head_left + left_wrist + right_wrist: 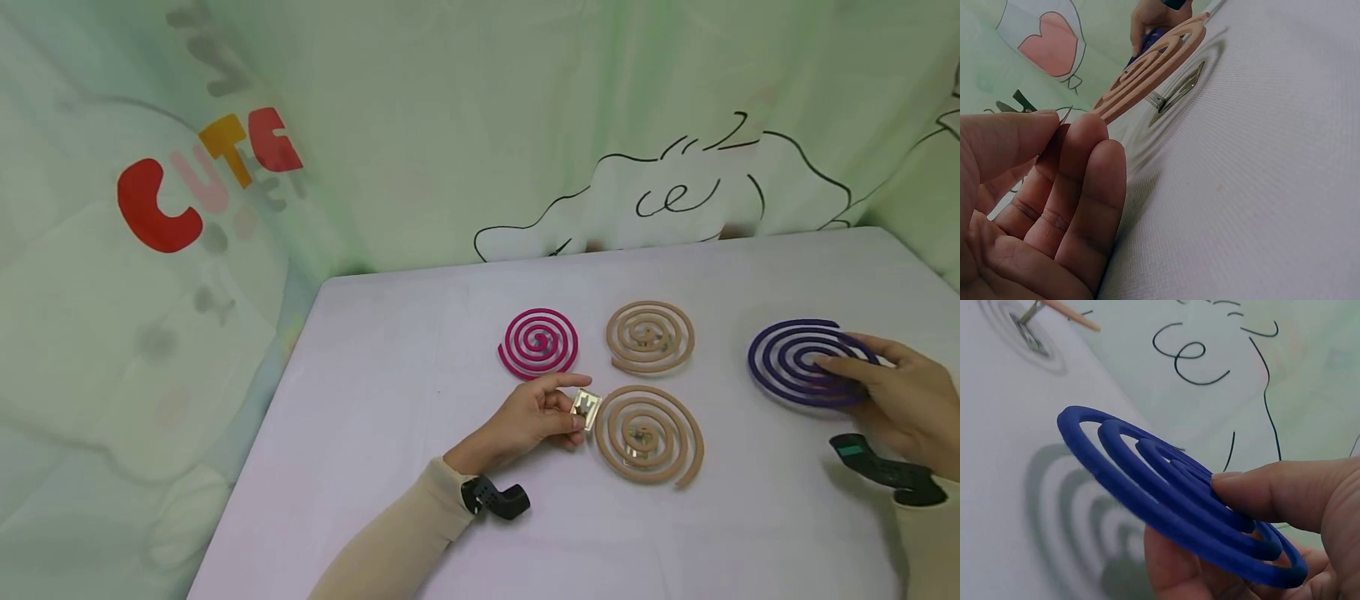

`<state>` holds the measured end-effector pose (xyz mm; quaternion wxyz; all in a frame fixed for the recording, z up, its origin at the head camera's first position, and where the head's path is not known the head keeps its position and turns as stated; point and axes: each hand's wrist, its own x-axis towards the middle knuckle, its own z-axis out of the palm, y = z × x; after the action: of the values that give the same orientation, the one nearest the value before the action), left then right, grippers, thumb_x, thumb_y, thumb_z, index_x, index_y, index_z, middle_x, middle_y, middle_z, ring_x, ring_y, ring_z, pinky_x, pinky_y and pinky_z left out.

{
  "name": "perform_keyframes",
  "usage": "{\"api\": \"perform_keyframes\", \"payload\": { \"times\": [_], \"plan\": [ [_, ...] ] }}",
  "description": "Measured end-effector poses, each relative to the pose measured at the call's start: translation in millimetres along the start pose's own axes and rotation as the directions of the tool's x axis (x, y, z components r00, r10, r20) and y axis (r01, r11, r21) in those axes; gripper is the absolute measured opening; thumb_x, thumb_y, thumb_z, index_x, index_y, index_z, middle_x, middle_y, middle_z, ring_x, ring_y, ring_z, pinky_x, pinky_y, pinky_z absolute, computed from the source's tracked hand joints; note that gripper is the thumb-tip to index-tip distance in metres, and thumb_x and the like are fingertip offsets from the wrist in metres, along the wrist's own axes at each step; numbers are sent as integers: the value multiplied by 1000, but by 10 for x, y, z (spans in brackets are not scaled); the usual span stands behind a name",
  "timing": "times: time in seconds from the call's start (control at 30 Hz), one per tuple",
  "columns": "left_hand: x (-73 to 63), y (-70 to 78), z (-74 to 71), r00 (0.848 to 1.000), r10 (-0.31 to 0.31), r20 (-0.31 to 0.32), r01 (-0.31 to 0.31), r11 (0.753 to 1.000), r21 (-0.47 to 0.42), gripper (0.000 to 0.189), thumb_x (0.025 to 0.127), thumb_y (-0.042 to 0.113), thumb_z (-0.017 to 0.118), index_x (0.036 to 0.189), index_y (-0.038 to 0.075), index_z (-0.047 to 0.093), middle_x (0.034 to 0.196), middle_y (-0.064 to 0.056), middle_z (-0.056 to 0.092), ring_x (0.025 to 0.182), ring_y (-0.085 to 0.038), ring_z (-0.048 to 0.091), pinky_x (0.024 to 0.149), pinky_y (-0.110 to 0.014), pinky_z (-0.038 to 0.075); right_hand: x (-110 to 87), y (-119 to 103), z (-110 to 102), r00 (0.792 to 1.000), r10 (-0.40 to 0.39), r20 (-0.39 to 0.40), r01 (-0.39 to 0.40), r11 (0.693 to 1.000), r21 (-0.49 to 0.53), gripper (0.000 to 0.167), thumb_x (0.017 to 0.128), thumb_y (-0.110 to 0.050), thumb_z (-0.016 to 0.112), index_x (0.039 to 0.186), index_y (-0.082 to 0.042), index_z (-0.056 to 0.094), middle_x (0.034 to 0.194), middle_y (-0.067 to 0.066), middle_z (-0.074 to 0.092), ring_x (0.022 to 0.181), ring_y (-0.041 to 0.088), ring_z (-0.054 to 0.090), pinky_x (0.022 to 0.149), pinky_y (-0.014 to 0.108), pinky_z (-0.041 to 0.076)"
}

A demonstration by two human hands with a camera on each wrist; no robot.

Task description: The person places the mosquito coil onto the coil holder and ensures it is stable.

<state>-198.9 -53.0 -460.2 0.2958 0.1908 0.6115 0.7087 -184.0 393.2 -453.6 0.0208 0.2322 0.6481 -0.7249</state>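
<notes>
My left hand (525, 421) pinches a small gold-coloured metal coil stand (589, 406) between thumb and fingers, just left of the nearer tan mosquito coil (700, 450). In the left wrist view the stand (1067, 116) is seen edge-on, a thin sliver at the fingertips. On the right, my right hand (911, 400) holds a dark blue mosquito coil (1141, 511), thumb on top near its centre and fingers beneath. That coil is raised and tilted above the table, casting a spiral shadow. The nearer tan coil rests on its own metal stand (1179, 95), lifted off the cloth.
A pink coil (573, 343) and a second tan coil (690, 337) stand farther back, with metal stands visible under them. The white-covered table (360, 400) meets a green printed curtain (420, 125) at the back and left.
</notes>
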Motion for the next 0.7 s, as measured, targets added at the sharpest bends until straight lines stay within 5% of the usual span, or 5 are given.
{"api": "perform_keyframes", "payload": {
  "times": [0.27, 0.5, 0.7],
  "plan": [
    [-8, 18, 9, 1000, -21, 15, 21, 999, 26, 32, 98, -9, 61, 129, -15, 58, 85, -3, 64, 74, -9, 69, 71, -24, 59, -145, -160, 276, 991, -83, 102, 68, 987, 145, 41, 97, -6, 73, 125, -31, 56, 110, -20, 58, 83, -5, 66, 70, 16, 57],
    [-15, 23, 15, 999, -36, -7, 37, 999, 34, 24, 98, -9, 61, 118, -20, 57, 83, -2, 67, 73, -8, 68, 70, -24, 59, -231, -199, 491, 979, -137, 150, 113, 981, 161, 41, 99, -4, 69, 130, -26, 54, 118, -12, 53, 87, -1, 67, 72, 18, 58],
    [-15, 12, 25, 999, -33, -13, 33, 999, 34, 22, 98, -8, 61, 117, -19, 58, 83, -2, 68, 73, -8, 68, 70, -24, 59, -296, -225, 638, 963, -186, 197, 132, 957, 257, 35, 98, 5, 66, 120, -23, 64, 108, -11, 67, 89, 5, 72, 73, 22, 60]
  ]
}}
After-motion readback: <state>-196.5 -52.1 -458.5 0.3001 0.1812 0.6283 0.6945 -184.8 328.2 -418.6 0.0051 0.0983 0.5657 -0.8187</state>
